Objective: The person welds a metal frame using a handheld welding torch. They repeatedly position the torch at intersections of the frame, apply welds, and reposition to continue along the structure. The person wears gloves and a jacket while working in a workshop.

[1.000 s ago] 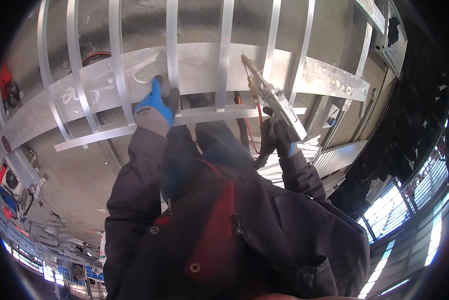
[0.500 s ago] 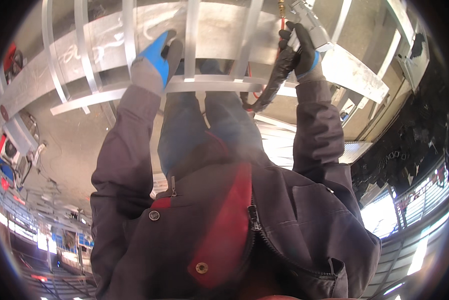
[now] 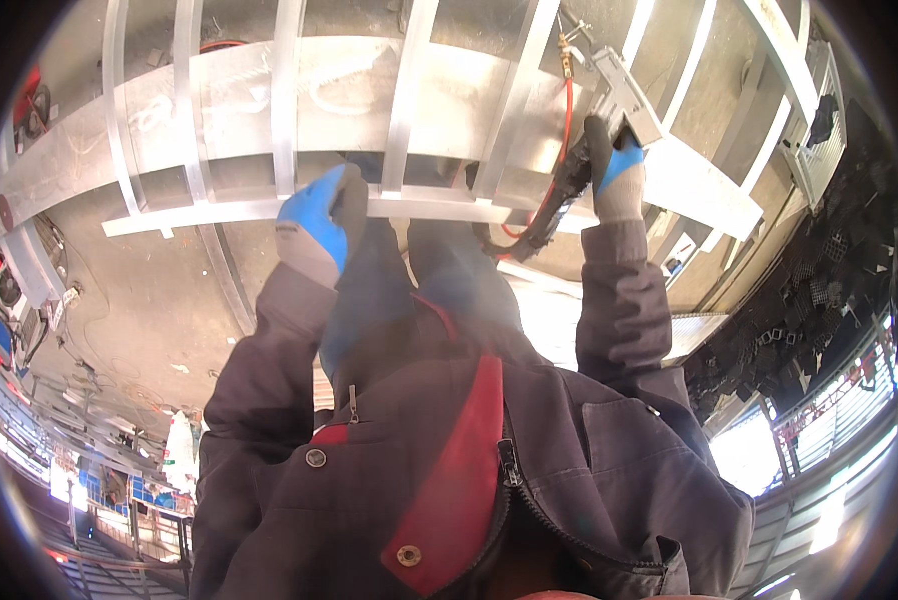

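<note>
Gun-shaped tool, grey and boxy, sits up at the right, wrapped in the worker's right hand, the gloved fingers closed round its rear end. Its narrow nose points away from the worker, over the metal bars; I can't tell whether the tip touches anything. The left hand, in a blue and grey glove, is at the long rail with its fingers bent together, covering a stretch of it; whether it grips the rail or only rests there, I can't tell from here.

Plenty crowds the work. Several pale bars run away from the rail like ladder rungs and cross over a wide metal plank with pale scrawls on it, hiding strips of it from view. A red hose drops from a brass fitting on the tool, and a thick black cable hangs beside it, both crossing the rail near the right hand. The worker's legs stand under the rail, so it cuts across them, and the dark jacket fills the lower middle.

Off to the right lies a heap of black pieces. To the left, a metal strip lies on the floor, with something red beyond the plank.
</note>
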Tool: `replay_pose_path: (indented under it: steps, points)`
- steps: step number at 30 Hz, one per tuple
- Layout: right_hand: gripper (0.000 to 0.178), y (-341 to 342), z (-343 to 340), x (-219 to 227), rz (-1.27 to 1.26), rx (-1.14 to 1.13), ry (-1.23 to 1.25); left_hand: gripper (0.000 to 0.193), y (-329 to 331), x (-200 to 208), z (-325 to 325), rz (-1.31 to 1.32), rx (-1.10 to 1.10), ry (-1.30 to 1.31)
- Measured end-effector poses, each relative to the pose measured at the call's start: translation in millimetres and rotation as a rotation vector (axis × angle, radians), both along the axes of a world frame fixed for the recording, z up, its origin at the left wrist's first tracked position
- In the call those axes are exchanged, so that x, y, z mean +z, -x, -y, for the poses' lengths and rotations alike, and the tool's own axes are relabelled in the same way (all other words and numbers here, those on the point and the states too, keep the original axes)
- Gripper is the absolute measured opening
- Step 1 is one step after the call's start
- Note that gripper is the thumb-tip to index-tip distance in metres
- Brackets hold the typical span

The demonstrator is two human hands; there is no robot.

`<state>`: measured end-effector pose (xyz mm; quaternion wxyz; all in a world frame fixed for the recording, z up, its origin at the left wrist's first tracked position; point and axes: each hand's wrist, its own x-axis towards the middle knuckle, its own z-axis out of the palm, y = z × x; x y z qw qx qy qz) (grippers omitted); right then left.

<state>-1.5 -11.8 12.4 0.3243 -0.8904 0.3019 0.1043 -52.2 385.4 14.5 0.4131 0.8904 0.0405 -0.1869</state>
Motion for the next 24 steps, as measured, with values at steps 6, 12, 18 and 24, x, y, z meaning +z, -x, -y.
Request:
replay_pose_path:
  steps: [6,12,18,24]
  points:
    - [0.06,10,-13,26,-0.221,0.065,0.15,0.023,11,12,4,0.027,-0.068,0.114]
    - [0.045,18,-37,74,0.051,0.097,0.403,0.031,49,0,-2,-0.428,-0.135,0.24]
    - [0.047,-24,-138,54,0.329,0.431,-0.058,0.054,81,-66,7,-0.832,0.436,1.015]
    - [0.082,-65,-217,3,0.123,0.472,0.163,0.053,108,-86,12,-0.374,0.174,0.845]
